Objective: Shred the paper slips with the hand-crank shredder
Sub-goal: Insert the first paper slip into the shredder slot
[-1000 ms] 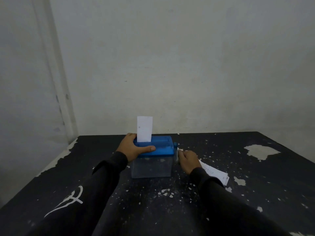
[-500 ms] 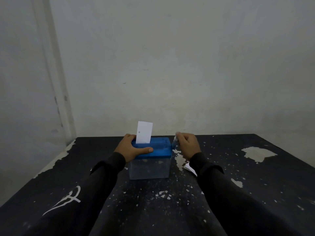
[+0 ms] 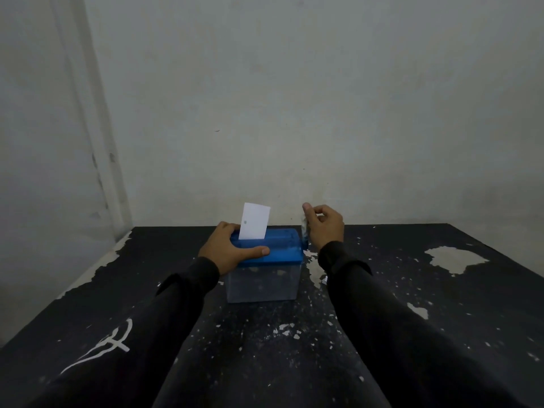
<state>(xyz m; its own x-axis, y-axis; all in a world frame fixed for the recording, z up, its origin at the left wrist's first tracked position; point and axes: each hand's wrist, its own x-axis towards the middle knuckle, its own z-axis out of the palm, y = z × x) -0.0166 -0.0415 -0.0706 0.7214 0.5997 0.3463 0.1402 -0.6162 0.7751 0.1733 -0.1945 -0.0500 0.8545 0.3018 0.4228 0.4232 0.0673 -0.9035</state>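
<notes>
While the crank (image 3: 304, 234) turns, the right hand (image 3: 323, 225) has risen above the shredder (image 3: 265, 260).
Its fingers pinch the handle; the left hand (image 3: 231, 248) still clasps the lid, slip (image 3: 254, 220) upright, lower in the slot, near the counter's (image 3: 441, 290) far edge.

Dim, flat light. Bare off-white wall (image 3: 294, 98) straight ahead, faintly stained near the bottom. Side wall (image 3: 38, 142) on the left, with a pale vertical strip (image 3: 88, 113) near the corner. Black bench (image 3: 441, 290) against both walls, paint chipped in pale patches (image 3: 454, 257) and specks, flaking along its left edge.
</notes>
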